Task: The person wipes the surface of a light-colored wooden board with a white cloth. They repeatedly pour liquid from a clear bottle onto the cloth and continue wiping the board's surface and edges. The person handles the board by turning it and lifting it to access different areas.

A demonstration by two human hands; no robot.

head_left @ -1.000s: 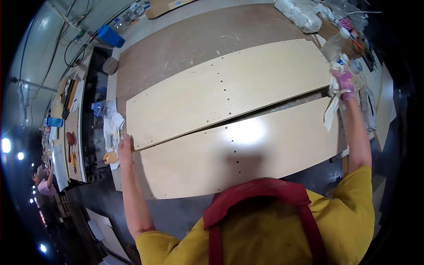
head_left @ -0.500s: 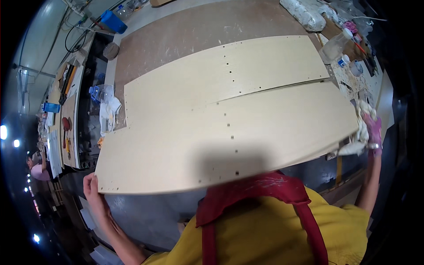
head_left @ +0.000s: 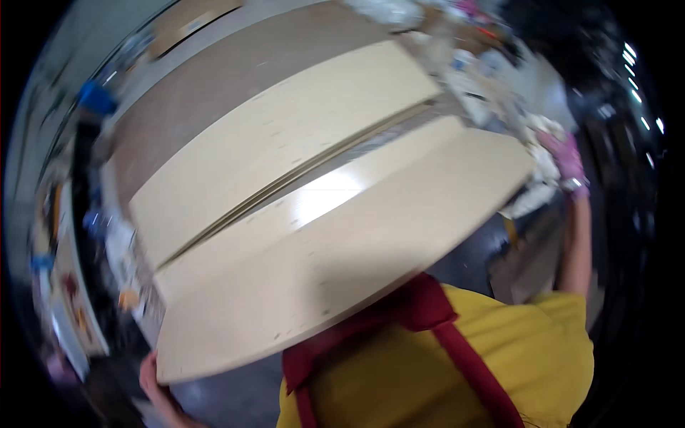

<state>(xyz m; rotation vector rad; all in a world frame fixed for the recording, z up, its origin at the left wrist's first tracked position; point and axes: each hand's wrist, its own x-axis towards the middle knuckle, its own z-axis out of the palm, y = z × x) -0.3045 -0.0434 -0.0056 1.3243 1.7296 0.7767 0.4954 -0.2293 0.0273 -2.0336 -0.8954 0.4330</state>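
A long pale wooden panel (head_left: 399, 214) with small dark holes lies close against my chest, tilted across the view. My left hand (head_left: 151, 372) is closed round its near left corner. At its right end is my right hand (head_left: 564, 153) in a pink glove, closed on a crumpled white cloth (head_left: 539, 185) beside the panel's edge. Whether that hand also grips the panel is hidden. Beyond lies a second pale panel (head_left: 285, 139), its near edge showing layers. Between the two are a dark gap and a pale strip with a bright glare. Everything is motion-blurred.
Both panels are over a brown worktable (head_left: 193, 89). A cluttered side surface with a plastic-wrapped bundle (head_left: 389, 13) and small containers is at the far right. A blue container (head_left: 96, 98) stands far left, with a cardboard piece (head_left: 189, 25) behind. Shelves with tools line the left.
The near panel has come away from the far one, widening the gap between them. My view has swung, so the panels now slant more steeply. Both hands keep their holds.
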